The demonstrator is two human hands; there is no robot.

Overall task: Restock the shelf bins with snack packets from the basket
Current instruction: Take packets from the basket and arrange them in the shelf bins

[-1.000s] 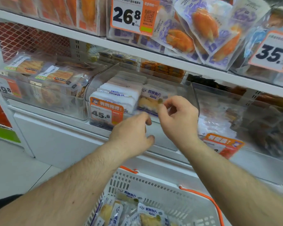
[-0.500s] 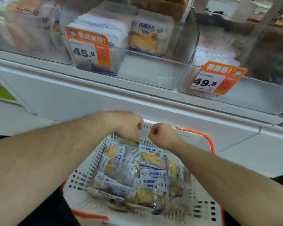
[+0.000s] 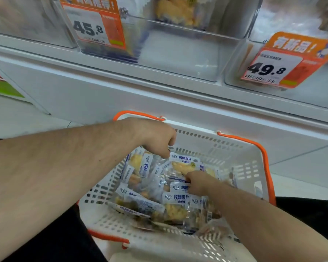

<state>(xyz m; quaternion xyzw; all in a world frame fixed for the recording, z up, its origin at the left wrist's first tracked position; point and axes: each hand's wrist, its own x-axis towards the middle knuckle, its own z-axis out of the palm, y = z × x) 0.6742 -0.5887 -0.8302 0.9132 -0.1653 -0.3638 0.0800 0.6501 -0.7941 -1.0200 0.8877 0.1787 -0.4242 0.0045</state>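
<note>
Snack packets (image 3: 175,202) lie heaped in the white basket (image 3: 240,163) with orange handles at lower centre of the frame, below the clear shelf bins (image 3: 178,53) along the top. The left hand (image 3: 157,138), fingers curled downward, reaches into the basket's far side, its fingertips touching the top edge of a packet; whether it pinches that packet I cannot tell. The right hand (image 3: 198,181) is buried among the packets at centre, fingers curled into the pile, its grip hidden.
</note>
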